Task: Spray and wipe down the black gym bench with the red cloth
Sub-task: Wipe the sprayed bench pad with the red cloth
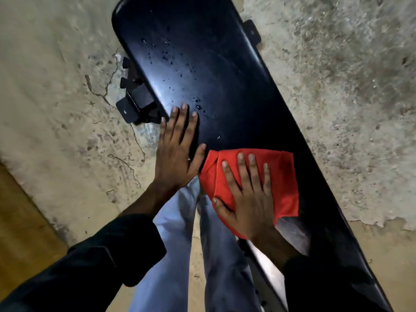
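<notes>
Bench (225, 82): black pad, runs diagonally over concrete floor; droplets on far half, unwiped.
Cloth (281, 176): red, folded, flat on near half of pad.
R hand (249, 199): fingers spread, pressing cloth flat, not gripping.
L hand (175, 154): open, flat on pad edge, bracing.
Handling: cloth soft, light; likely bunches, so press w/ palm at centre. Pad looks slick when wet.

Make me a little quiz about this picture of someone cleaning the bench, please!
1. True or false: the right hand lies flat on the red cloth.
2. Which hand rests bare on the black bench: A left hand, B right hand?
3. Fill in: beyond the fingers, the bench shows spray ____ not yet wiped.

Key: 1 true; 2 A; 3 droplets.
</notes>
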